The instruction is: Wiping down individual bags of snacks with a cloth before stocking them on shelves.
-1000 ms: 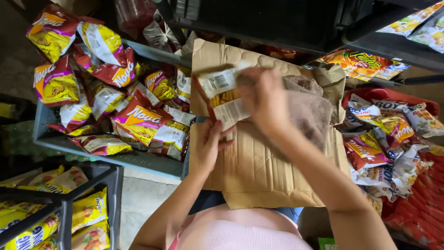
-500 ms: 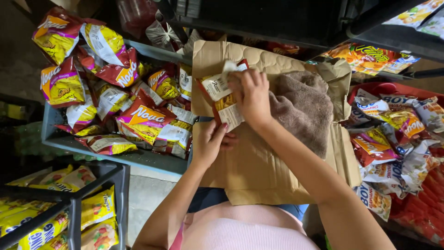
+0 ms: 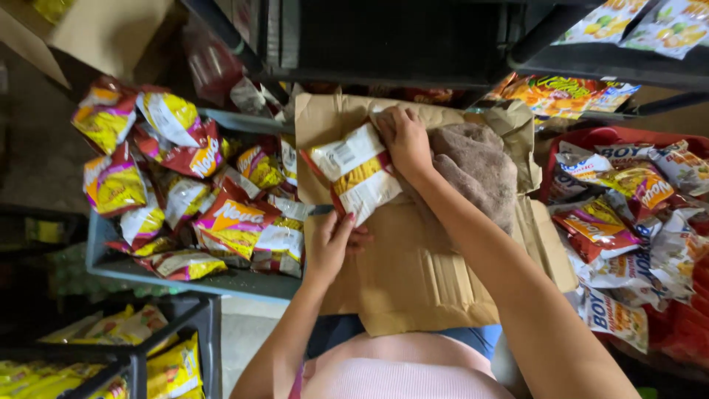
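Snack packets, a white-and-yellow pair, lie on the cardboard sheet. Right hand grips their far edge, fingers closed. Left hand pinches the near edge. Grey tray at left holds many packets unhandled.

Floor: pale concrete showed between the crates.
Shelving: dark metal rack stood across the top.
Crates: grey left, red right.
Light: dim, shadowed corners.
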